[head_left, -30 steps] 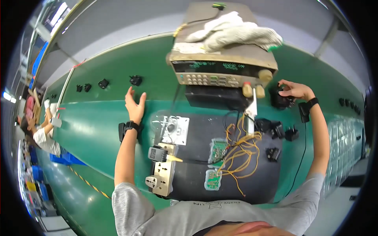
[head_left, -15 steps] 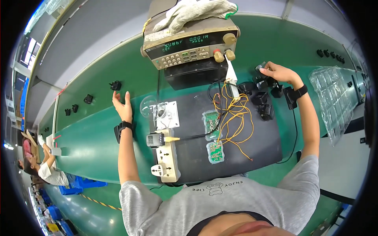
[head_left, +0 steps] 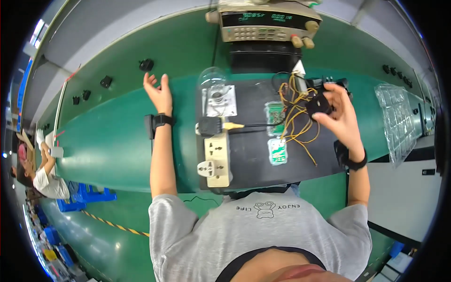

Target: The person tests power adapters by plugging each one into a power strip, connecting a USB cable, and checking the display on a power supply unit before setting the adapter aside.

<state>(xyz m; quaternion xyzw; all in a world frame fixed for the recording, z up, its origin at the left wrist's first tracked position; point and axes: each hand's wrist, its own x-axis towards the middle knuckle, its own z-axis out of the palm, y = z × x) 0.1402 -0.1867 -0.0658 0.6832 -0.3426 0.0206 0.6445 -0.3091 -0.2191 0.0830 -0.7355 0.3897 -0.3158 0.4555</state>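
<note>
I see the right grip point(head_left: 345, 123) pinching a black adapter point(head_left: 318, 105); yellow wires point(head_left: 297, 114) just left of it could snag if it dips, while the left grip point(head_left: 160, 97) holds nothing, fingers parted

It's an electronics workshop: meter point(head_left: 257, 33), circuit boards point(head_left: 278, 152).

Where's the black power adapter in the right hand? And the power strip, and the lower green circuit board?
Black power adapter point(head_left: 317, 106): head view, its casing.
Power strip point(head_left: 218, 158): head view, top face.
Lower green circuit board point(head_left: 278, 152): head view, its middle.
</note>
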